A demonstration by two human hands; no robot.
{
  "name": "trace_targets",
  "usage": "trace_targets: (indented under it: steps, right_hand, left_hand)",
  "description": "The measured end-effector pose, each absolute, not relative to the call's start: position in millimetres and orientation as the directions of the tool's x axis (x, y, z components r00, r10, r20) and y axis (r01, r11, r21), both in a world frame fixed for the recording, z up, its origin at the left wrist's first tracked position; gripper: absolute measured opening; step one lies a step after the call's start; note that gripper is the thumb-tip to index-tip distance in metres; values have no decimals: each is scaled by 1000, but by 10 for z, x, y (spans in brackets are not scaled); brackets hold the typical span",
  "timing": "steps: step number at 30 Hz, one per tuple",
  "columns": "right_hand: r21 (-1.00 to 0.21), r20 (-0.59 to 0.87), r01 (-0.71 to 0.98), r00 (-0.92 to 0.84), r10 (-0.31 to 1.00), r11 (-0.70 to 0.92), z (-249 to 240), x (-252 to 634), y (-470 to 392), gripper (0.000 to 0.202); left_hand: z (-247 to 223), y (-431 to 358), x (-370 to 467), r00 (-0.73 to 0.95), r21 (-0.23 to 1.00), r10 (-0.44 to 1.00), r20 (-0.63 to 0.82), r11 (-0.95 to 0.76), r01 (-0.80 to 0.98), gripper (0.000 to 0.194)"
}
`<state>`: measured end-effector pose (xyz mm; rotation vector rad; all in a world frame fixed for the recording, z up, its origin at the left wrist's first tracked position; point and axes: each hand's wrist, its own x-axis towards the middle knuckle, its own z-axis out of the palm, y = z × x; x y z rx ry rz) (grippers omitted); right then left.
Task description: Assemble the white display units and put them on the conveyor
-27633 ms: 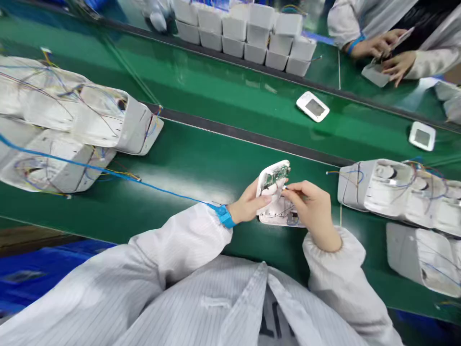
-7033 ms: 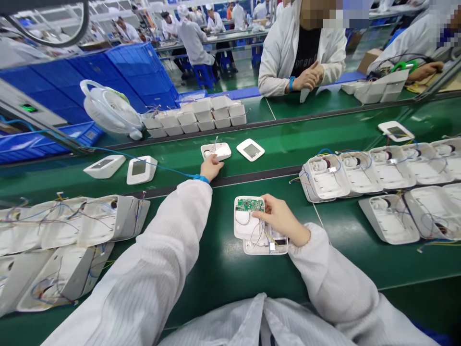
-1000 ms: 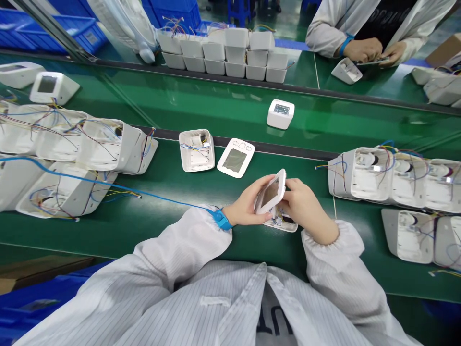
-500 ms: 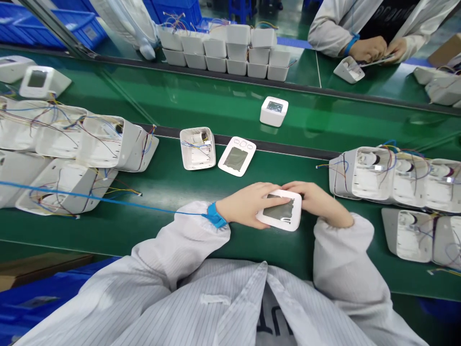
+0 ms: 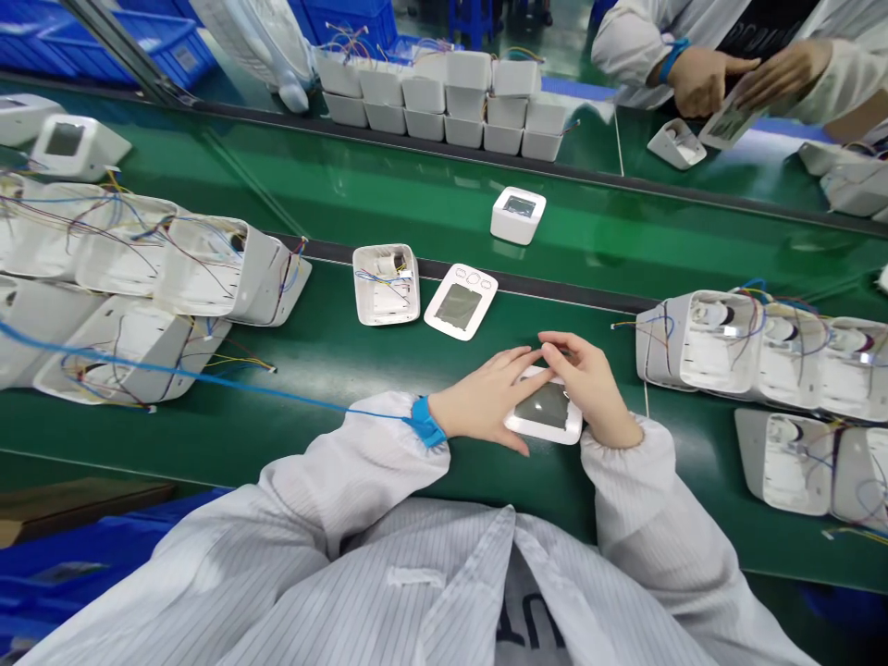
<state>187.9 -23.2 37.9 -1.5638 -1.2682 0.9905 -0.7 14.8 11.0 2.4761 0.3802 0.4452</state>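
A white front panel with a grey display window (image 5: 545, 412) lies under my hands at the front of the green bench. My left hand (image 5: 486, 398) holds its left side, with the thumb by the lower edge and the fingers over the top corner. My right hand (image 5: 593, 384) arches over the panel's upper right, its thumb and fingertips closed together beside my left fingertips. What they pinch, if anything, is too small to tell. Beyond lie another white front panel (image 5: 462, 303) with button holes and an open white housing (image 5: 387, 287) with wires inside.
Open wired housings stand in rows at left (image 5: 201, 268) and right (image 5: 721, 338). A blue cord (image 5: 277, 393) runs from my left wristband. A closed white unit (image 5: 517, 217) sits on the middle strip. Across it, a co-worker's hands (image 5: 749, 88) hold a panel.
My right hand has moved from the panel's right edge up over its top, fingertips meeting near my left fingers. My left fingers have spread more. The co-worker's hands have lifted a panel.
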Motion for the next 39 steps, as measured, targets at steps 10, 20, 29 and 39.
trace_targets:
  steps: [10, 20, 29, 39]
  right_hand:
    - [-835, 89, 547, 250, 964, -65, 341, 1908, -258, 52]
    - [-832, 312, 521, 154, 937, 191, 336, 1918, -308, 37]
    - [-732, 317, 668, 160, 935, 134, 357, 1877, -318, 38]
    - [-647, 388, 743, 127, 913, 171, 382, 1880, -337, 30]
  left_hand:
    - [39, 49, 31, 732, 466, 543, 411, -815, 343, 90]
    - [227, 275, -115, 653, 879, 726, 216, -436, 194, 38]
    - [301, 160, -92, 617, 793, 743, 260, -529, 302, 31]
    - [317, 114, -91, 672, 687, 685, 282, -633, 357, 39]
